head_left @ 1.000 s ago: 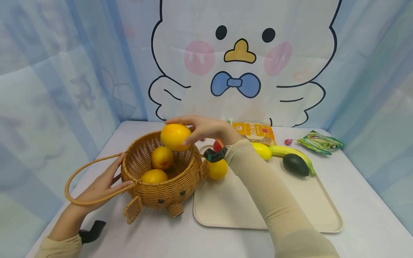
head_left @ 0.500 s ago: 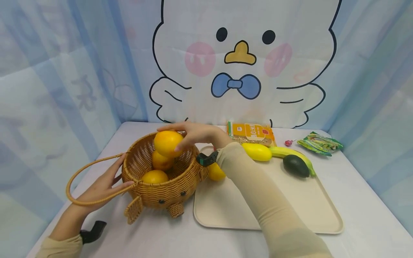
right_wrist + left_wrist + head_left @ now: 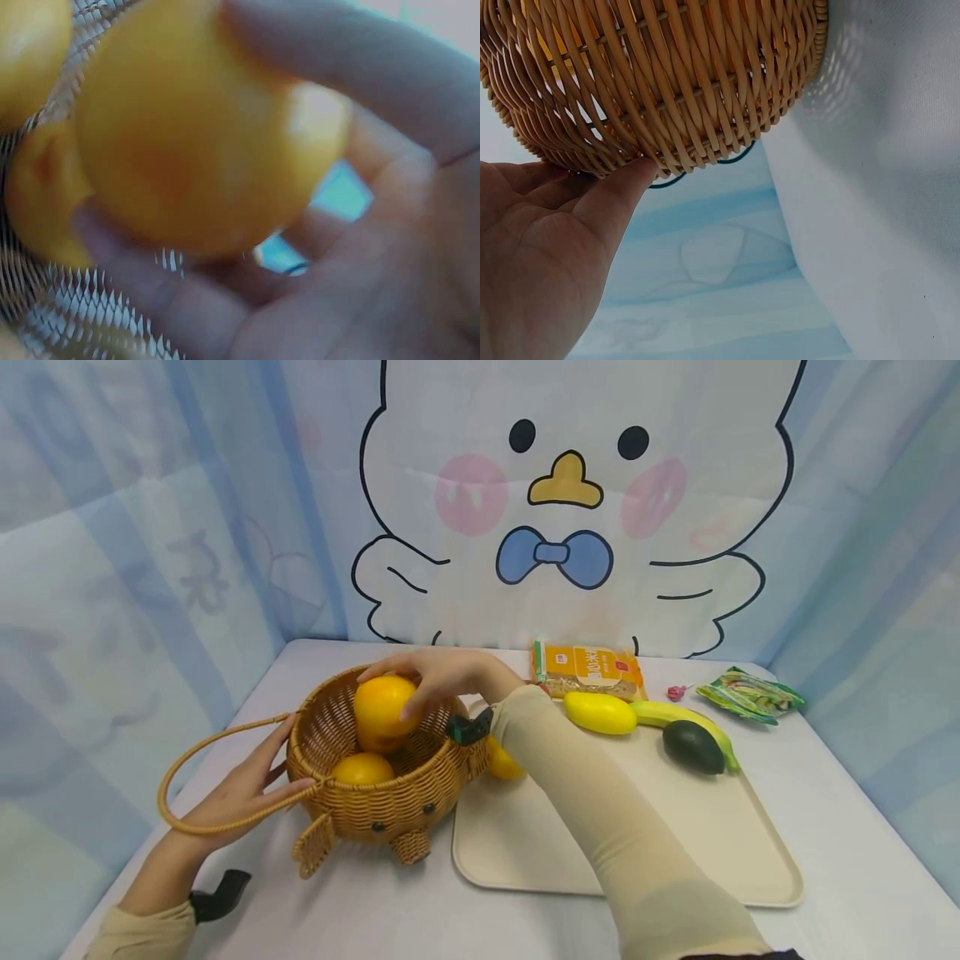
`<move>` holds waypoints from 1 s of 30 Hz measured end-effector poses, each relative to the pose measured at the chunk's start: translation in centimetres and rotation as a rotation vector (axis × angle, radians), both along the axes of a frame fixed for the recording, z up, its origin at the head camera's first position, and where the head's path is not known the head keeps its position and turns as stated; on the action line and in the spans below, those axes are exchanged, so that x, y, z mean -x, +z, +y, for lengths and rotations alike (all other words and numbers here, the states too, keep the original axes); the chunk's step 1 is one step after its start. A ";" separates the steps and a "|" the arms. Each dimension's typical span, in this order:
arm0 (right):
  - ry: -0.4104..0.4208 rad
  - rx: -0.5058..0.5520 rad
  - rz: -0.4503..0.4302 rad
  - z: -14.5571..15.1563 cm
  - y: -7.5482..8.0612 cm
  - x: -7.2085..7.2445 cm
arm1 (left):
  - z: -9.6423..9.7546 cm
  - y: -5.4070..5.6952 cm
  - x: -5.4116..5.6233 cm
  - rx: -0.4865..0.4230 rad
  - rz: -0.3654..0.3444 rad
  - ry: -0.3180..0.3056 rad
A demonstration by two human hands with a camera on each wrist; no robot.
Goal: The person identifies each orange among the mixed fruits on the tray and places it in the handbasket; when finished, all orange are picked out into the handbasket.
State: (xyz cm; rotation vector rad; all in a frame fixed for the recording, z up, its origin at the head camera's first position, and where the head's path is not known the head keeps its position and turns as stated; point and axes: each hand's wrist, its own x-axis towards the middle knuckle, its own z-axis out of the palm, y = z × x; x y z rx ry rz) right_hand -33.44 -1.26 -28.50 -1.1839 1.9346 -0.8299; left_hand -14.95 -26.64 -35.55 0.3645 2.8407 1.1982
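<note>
A wicker basket (image 3: 375, 810) with an animal face stands at the left. My right hand (image 3: 450, 675) holds a large orange (image 3: 384, 706) inside the basket, just above another orange (image 3: 45, 191) largely hidden behind it. Thumb and fingers wrap around the fruit in the right wrist view. One more orange (image 3: 363, 769) lies near the basket's front wall. My left hand (image 3: 236, 789) touches the basket's left side, thumb and fingers spread, with the hooped handle (image 3: 183, 752) over it. In the left wrist view, its thumb (image 3: 622, 199) presses the woven wall.
A beige tray (image 3: 540, 852) right of the basket bears an orange (image 3: 502, 762), a yellow oval fruit (image 3: 600, 713), a banana (image 3: 693, 716) and a dark green avocado-like fruit (image 3: 693, 747). Behind are an orange food packet (image 3: 588, 672), a lollipop (image 3: 677, 692) and a green packet (image 3: 752, 695).
My right hand has carried the orange left and down, from above the rim into the basket. The left hand stays at the basket's side.
</note>
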 end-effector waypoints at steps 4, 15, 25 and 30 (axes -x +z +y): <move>0.015 -0.048 0.016 -0.3 -0.2 -0.2 | 0.0 0.1 0.0 0.001 0.005 0.000; 0.065 -0.258 -0.002 -1.2 -0.4 -0.8 | 0.1 0.2 0.0 0.007 0.011 0.006; 0.177 -0.294 -0.079 -1.6 -0.8 -0.5 | 0.2 0.3 0.0 0.007 0.006 0.002; 0.268 -0.326 -0.068 -1.7 -0.8 -0.5 | 0.2 0.3 0.0 0.004 0.004 0.000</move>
